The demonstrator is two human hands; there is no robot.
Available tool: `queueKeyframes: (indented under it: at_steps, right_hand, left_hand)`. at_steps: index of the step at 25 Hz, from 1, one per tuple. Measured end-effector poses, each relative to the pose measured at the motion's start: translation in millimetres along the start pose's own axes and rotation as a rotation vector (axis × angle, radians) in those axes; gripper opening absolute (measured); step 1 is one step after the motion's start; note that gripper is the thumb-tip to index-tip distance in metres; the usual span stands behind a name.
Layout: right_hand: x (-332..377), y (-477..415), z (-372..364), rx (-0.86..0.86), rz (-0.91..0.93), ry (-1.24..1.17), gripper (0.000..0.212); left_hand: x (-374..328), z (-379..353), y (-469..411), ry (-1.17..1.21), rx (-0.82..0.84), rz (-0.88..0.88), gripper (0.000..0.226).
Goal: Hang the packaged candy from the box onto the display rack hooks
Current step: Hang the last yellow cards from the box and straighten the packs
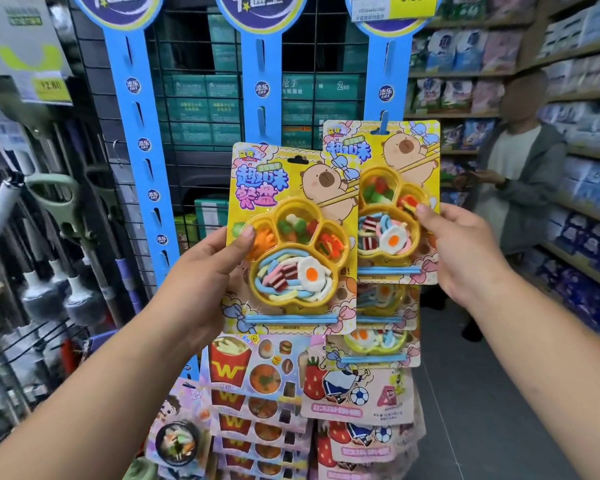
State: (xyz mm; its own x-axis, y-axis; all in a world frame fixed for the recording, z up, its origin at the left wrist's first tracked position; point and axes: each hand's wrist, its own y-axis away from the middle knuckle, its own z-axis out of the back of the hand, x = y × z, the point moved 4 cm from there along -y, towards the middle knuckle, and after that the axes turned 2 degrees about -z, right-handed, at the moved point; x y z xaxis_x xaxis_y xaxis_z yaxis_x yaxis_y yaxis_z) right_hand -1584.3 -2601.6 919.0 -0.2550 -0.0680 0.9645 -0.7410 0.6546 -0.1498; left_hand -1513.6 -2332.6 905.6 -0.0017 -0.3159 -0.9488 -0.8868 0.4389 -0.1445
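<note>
My left hand [201, 282] grips a yellow candy pack [291, 237] with a paw-shaped tray of gummies, holding it up in front of the middle blue hanging strip [262, 98]. My right hand [465, 251] pinches the right edge of a second identical pack [388, 202], which sits on a hook of the right blue strip [386, 91]; the blue hook tab shows through its top hole. Two more of the same packs [381, 337] hang below it. The left strip [142, 140] has bare hooks. No box is in view.
Packs with fries, strawberry and football pictures [257, 393] hang low on the strips. Mops and brushes [49, 237] hang at the left. A person [513, 174] stands in the aisle at the right beside shelves of packaged goods [586, 202]. A wire grid backs the strips.
</note>
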Motion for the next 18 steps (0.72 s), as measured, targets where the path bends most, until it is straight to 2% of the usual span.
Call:
queueKeyframes:
  at_steps: [7,10,11,13,14,16,18]
  right_hand:
    - [-13.5,3.2,2.7,-0.030,0.006,0.067,0.012]
    - [-16.4,3.0,5.5,-0.076,0.041,0.138,0.006]
    - [-17.4,3.3,7.0,-0.104,0.065,0.201,0.014]
    - [-18.2,5.7,10.4,-0.183,0.142,0.394,0.047]
    - [-15.8,9.6,11.2,-0.218,0.186,0.485,0.057]
    - [-7.9,19.3,5.9,-0.210,0.272,0.519,0.058]
    - [-2.7,27.2,-3.6,-0.094,0.321,0.430,0.058]
  left_hand:
    - [5.8,-4.2,-6.8,0.010,0.045,0.015,0.021]
    - [7.0,-7.0,-9.8,0.012,0.048,0.007,0.020]
    - [7.2,-7.7,-11.5,0.009,0.049,0.003,0.020]
    - [7.2,-10.0,-15.1,0.000,0.055,-0.004,0.021]
    - [6.8,-12.1,-17.1,-0.003,0.062,-0.008,0.021]
    - [4.8,-17.6,-21.9,-0.008,0.077,-0.023,0.020]
    - [1.4,-26.2,-26.4,0.014,0.099,-0.033,0.018]
